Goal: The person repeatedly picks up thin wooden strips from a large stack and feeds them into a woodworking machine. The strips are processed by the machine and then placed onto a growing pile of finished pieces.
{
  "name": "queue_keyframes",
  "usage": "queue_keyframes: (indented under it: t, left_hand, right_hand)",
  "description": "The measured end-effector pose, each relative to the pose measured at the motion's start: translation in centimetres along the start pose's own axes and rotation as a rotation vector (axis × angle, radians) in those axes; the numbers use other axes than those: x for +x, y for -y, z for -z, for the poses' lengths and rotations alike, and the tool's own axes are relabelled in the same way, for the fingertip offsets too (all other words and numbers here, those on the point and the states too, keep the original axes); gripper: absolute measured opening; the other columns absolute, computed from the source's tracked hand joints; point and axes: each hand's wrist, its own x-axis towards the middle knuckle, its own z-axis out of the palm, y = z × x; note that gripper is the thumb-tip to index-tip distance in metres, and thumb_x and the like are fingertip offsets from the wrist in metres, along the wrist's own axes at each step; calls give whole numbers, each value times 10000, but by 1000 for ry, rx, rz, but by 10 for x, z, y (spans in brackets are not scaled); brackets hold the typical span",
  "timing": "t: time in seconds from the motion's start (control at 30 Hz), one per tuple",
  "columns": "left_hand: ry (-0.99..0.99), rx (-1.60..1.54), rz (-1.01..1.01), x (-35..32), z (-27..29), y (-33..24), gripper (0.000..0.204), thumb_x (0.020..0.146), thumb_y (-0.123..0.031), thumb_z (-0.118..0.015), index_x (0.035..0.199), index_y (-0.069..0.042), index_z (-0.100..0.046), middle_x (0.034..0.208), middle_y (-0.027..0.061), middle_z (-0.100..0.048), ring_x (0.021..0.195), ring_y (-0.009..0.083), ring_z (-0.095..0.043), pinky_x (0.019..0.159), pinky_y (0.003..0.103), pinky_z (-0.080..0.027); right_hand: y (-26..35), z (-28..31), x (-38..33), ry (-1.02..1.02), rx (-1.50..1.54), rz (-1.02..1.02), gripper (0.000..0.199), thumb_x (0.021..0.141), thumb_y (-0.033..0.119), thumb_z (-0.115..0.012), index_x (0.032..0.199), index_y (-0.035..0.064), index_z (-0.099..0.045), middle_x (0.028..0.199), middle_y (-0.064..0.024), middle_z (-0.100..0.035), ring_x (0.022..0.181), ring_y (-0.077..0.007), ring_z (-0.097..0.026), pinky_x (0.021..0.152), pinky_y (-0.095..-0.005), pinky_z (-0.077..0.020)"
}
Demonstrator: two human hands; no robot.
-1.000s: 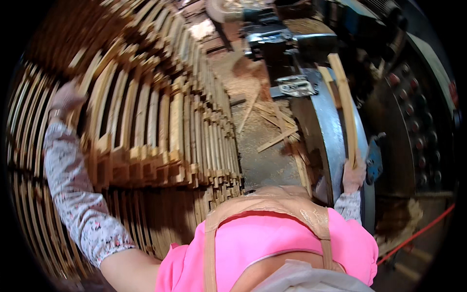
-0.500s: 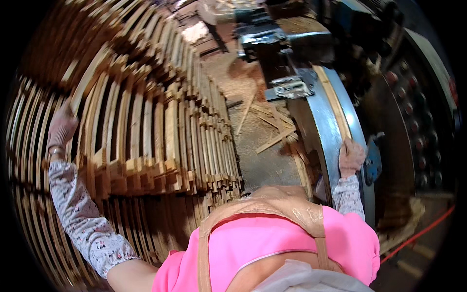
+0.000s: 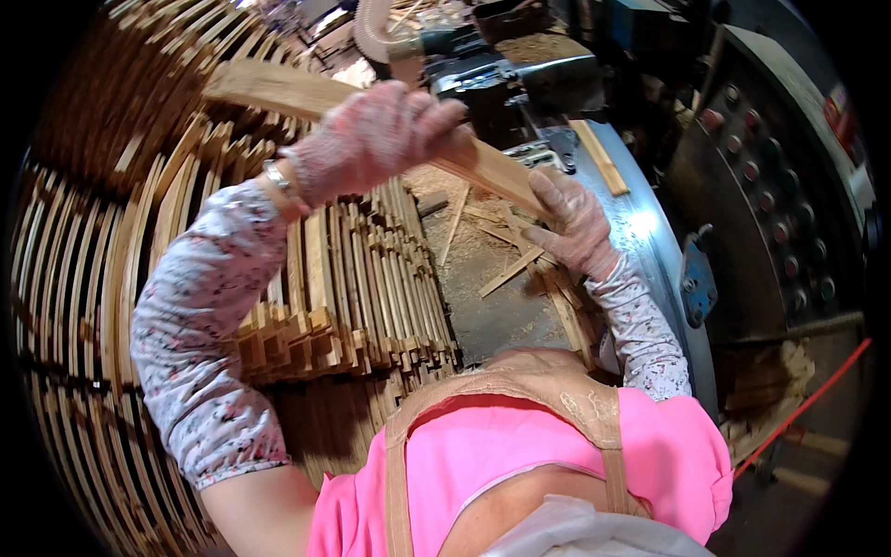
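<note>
A wooden board (image 3: 278,86) is held up between the stacks on the left and the machine on the right. My left hand (image 3: 376,135), in a pinkish knit glove, wraps over the board's middle. At the board's right end, my right hand (image 3: 571,218), gloved alike, grips it with the thumb and fingers around the end. A second wooden strip (image 3: 600,158) lies on the shiny metal machine bed (image 3: 650,223), beyond my right hand and apart from it.
Tall stacks of wooden boards (image 3: 357,278) fill the left side. Offcuts (image 3: 510,269) and sawdust lie on the floor between stack and machine. A dark control panel (image 3: 775,195) with several buttons and a blue bracket (image 3: 698,283) stand at the right. A ribbed hose (image 3: 373,28) is at the back.
My left hand has lifted a board off the stack and swung it right. My right hand has left the strip on the bed and taken the board's end. That strip has moved farther along the bed.
</note>
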Motion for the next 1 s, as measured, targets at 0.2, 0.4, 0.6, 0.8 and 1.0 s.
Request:
queue_keyframes:
  t: [0.2,0.4,0.6,0.8,1.0]
  left_hand:
    - [274,-154,40,63,36,-5,592,1065,-405,-568,1618,-297,-387,1693,50,-331,1537,248,-353,1272,435,-325]
    - [458,-167,358,-13,15,86,752,924,-284,-728,1602,-226,-409,1638,79,-414,1472,291,-440,1216,420,-395]
    - [520,-146,564,-141,31,164,680,929,-193,-710,1556,-232,-450,1525,103,-545,1356,345,-554,1134,453,-476]
    - [651,-189,947,-244,26,203,650,994,-274,-683,1591,-274,-427,1544,89,-551,1350,323,-574,1125,451,-495]
    - [1017,-180,1222,-378,32,189,711,927,-377,-639,1573,-145,-453,1372,239,-651,1183,371,-674,1000,468,-560]
  right_hand:
    - [43,47,-159,-63,-226,-541,670,816,116,-797,1449,52,-586,1208,-209,-685,1072,-404,-659,960,-455,-526]
    - [88,93,-285,223,-807,-1142,685,866,281,-778,1506,190,-553,1315,-139,-677,1188,-353,-627,996,-486,-513]
    - [-79,22,-218,-101,-931,-877,621,968,405,-683,1544,245,-514,1380,-112,-649,1225,-340,-612,1020,-468,-508]
    - [-181,-18,-140,-19,-831,-890,602,980,433,-656,1529,236,-509,1353,-126,-657,1228,-375,-608,1053,-474,-500]
    - [-69,17,-187,180,-715,-1009,543,945,254,-689,1465,165,-558,1335,-178,-649,1180,-414,-612,1006,-510,-506]
